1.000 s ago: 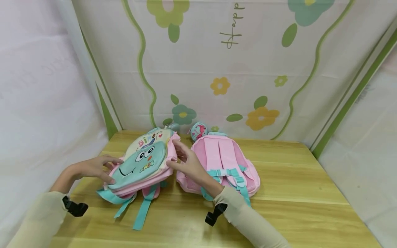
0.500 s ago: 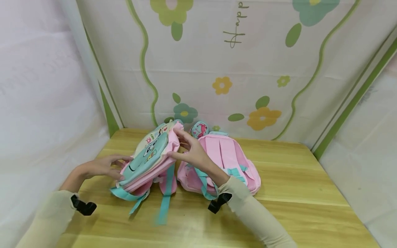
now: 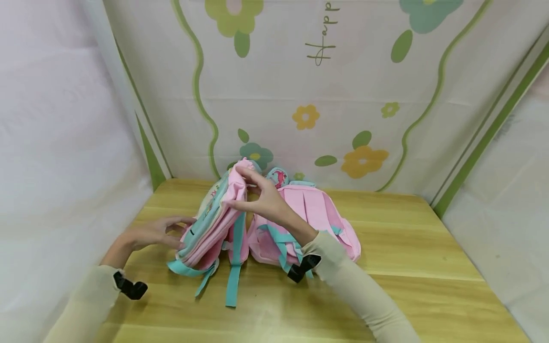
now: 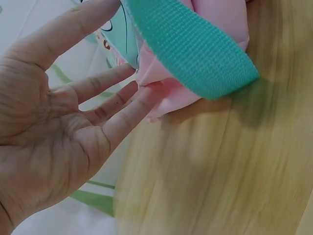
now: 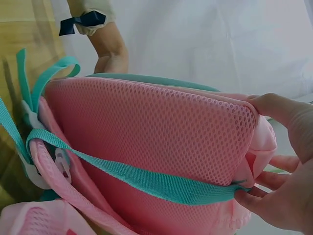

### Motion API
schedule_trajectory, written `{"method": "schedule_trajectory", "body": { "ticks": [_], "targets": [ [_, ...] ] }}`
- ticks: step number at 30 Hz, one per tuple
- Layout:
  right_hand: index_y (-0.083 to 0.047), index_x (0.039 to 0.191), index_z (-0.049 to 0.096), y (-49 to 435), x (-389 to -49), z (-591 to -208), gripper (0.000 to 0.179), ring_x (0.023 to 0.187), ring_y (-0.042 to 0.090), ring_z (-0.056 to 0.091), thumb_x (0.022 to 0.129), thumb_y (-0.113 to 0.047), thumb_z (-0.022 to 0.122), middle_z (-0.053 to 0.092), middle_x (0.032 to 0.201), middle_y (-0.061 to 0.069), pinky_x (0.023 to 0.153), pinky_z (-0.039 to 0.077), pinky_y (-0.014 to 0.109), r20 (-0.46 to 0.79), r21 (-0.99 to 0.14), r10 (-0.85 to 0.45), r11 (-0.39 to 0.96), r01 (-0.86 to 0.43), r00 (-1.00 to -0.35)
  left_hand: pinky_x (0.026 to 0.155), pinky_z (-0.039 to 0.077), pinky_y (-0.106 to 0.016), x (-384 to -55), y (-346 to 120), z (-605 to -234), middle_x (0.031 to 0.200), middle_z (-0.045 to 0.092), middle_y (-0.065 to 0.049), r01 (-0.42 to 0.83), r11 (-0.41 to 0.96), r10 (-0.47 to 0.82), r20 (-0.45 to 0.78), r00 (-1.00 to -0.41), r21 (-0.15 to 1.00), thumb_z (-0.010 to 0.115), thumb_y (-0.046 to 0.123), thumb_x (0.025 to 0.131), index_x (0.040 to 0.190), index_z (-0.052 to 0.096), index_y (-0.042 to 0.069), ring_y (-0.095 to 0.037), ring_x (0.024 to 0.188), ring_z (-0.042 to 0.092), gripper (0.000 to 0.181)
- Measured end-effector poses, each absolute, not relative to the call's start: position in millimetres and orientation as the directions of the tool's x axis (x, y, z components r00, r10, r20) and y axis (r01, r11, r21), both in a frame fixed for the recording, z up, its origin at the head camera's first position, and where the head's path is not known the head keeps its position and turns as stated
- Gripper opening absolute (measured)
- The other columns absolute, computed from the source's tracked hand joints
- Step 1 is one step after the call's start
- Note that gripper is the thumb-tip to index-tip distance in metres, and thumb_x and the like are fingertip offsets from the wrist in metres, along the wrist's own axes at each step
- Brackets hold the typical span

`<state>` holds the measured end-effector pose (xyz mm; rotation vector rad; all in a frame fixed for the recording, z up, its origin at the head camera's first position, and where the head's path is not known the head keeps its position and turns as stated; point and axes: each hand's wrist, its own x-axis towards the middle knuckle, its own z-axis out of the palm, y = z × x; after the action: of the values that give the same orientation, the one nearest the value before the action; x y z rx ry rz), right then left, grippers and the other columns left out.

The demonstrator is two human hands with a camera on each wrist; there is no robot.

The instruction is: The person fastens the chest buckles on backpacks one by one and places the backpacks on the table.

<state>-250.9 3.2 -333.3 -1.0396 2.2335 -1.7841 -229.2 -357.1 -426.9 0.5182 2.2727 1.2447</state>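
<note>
A pink and teal backpack with a cartoon face (image 3: pixel 210 214) stands tilted on its side on the table, front turned left. My right hand (image 3: pixel 268 200) grips its raised pink side, thumb and fingers spread along it. In the right wrist view that hand (image 5: pixel 288 161) holds the edge by the pink mesh back panel (image 5: pixel 161 132) and a teal strap (image 5: pixel 161 186). My left hand (image 3: pixel 156 233) touches the lower front corner with its fingers stretched out. The left wrist view shows those fingers (image 4: pixel 105 83) against the pink fabric beside a teal strap (image 4: pixel 190 54).
A second pink backpack (image 3: pixel 315 205) lies right of the first, straps up, partly behind my right arm. A small round teal pouch with a red figure (image 3: pixel 279 177) sits behind it. The wooden table (image 3: pixel 411 267) meets a flowered cloth backdrop (image 3: pixel 266 85) and white side cloths.
The cartoon backpack has been tipped up from lying face-up onto its side and shifted a little right. Both hands moved with it; its front now faces left. The second backpack stays in place.
</note>
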Motion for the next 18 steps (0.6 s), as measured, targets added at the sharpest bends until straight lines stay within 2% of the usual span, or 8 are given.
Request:
{"method": "schedule_trajectory", "body": {
  "ticks": [3, 9, 12, 18],
  "targets": [
    [-0.019, 0.157, 0.040, 4.4, -250.9, -326.9, 0.085, 0.135, 0.025, 0.054, 0.084, -0.017, 0.084, 0.045, 0.155, 0.001, 0.104, 0.053, 0.035, 0.322, -0.891, -0.570, 0.087, -0.445, -0.756, 0.098, 0.050, -0.039, -230.2, -349.7, -431.1, 0.156, 0.038, -0.023, 0.102, 0.480, 0.561, -0.216, -0.799, 0.871, 0.075, 0.017, 0.089, 0.155, 0.039, 0.006, -0.034, 0.133, 0.047, 0.077],
    [-0.017, 0.158, 0.038, 6.2, -254.0, -314.1, 0.087, 0.143, 0.023, 0.047, 0.084, -0.015, 0.083, 0.038, 0.162, 0.002, 0.113, 0.046, 0.034, 0.335, -0.869, -0.602, 0.099, -0.484, -0.725, 0.099, 0.053, -0.032, -232.4, -334.8, -434.4, 0.159, 0.034, -0.023, 0.084, 0.417, 0.591, -0.200, -0.781, 0.905, 0.074, 0.015, 0.091, 0.157, 0.034, 0.004, -0.034, 0.134, 0.048, 0.078],
    [-0.016, 0.157, 0.039, 6.6, -257.0, -308.4, 0.087, 0.144, 0.021, 0.045, 0.083, -0.014, 0.084, 0.039, 0.162, 0.001, 0.115, 0.044, 0.034, 0.351, -0.850, -0.607, 0.113, -0.515, -0.713, 0.098, 0.053, -0.033, -233.5, -328.1, -435.1, 0.158, 0.032, -0.025, 0.080, 0.396, 0.599, -0.192, -0.777, 0.915, 0.074, 0.015, 0.091, 0.158, 0.032, 0.003, -0.036, 0.134, 0.047, 0.080],
    [-0.016, 0.157, 0.039, 7.9, -259.2, -300.1, 0.091, 0.145, 0.018, 0.044, 0.080, -0.013, 0.087, 0.039, 0.162, 0.001, 0.118, 0.040, 0.037, 0.328, -0.843, -0.638, 0.135, -0.520, -0.696, 0.099, 0.052, -0.036, -232.8, -317.2, -438.1, 0.150, 0.039, -0.025, 0.076, 0.387, 0.612, -0.194, -0.767, 0.919, 0.076, 0.016, 0.090, 0.158, 0.031, 0.003, -0.038, 0.133, 0.047, 0.082]
  ]
}}
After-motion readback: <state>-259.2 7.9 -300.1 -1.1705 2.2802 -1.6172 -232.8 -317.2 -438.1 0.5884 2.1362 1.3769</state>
